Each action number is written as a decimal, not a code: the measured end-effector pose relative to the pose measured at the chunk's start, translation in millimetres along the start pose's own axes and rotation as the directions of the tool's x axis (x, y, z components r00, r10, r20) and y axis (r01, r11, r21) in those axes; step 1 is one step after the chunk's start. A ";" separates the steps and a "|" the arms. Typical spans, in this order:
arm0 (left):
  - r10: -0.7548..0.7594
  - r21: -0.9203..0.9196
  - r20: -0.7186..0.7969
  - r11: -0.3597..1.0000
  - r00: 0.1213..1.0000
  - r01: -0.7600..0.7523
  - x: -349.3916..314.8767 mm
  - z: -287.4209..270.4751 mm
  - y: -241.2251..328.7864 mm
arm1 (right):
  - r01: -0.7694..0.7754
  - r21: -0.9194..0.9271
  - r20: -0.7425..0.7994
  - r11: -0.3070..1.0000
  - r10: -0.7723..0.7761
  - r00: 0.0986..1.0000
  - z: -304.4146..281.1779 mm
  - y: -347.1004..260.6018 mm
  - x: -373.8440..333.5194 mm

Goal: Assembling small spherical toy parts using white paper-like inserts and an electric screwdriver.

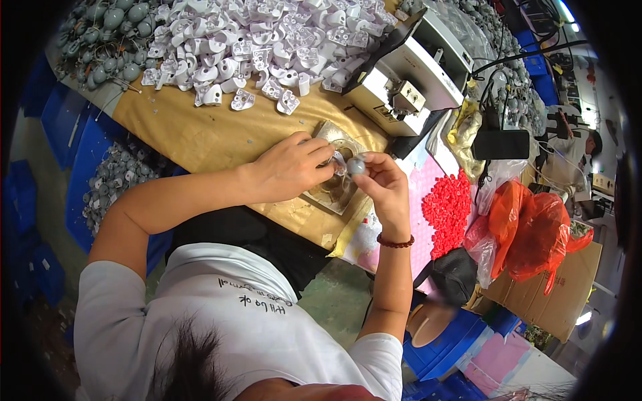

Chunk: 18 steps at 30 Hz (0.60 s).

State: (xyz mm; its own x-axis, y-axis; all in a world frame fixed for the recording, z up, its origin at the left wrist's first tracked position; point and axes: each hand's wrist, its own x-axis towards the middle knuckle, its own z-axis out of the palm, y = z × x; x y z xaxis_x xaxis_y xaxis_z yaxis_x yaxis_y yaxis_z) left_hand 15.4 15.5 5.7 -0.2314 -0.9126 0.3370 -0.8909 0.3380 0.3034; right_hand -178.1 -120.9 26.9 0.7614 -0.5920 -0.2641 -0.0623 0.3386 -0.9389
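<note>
Over a square metal fixture (347, 202) on the table's near edge, both hands work close together. My left hand (294, 168) is closed, its fingertips bent round a small white plastic part (340, 162) that they partly hide. Between thumb and fingers my right hand (388, 186) pinches a round grey ball-shaped part (356, 165), right beside the white one. Whether the two parts touch or are joined I cannot tell.
Beyond the hands lies a big heap of white plastic parts (254, 40), with grey ball parts (114, 40) at far left. A benchtop machine (394, 100) stands at far right. Red pieces (447, 207), a phone (501, 144) and a red bag (531, 227) are at right.
</note>
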 end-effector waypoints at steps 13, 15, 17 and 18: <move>-0.010 -0.138 -0.045 0.990 0.999 0.004 3.7 -3.8 -9.3 | 0.253 -0.787 -0.115 0.563 -0.537 0.836 15.1 40.8 7.3; -0.046 -0.169 -0.042 0.985 0.998 0.038 13.2 -5.2 -8.2 | 0.238 -0.810 -0.116 0.535 -0.544 0.831 18.2 38.3 7.4; -0.112 -0.184 -0.028 0.977 0.993 0.105 23.5 -7.7 -5.6 | 0.235 -0.805 -0.112 0.545 -0.528 0.842 21.2 34.9 6.1; -0.141 -0.187 -0.019 0.973 0.990 0.135 27.6 -8.1 -3.7 | 0.244 -0.795 -0.096 0.556 -0.512 0.854 20.3 30.4 5.3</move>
State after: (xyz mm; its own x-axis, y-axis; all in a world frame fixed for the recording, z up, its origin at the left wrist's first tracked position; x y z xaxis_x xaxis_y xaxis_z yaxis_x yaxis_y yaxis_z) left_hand 15.5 -9.1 21.1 -0.0963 -0.9467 0.3073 -0.8248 0.2487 0.5077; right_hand -162.9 -98.9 1.5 0.6199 -0.7489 0.2342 -0.3615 -0.5375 -0.7619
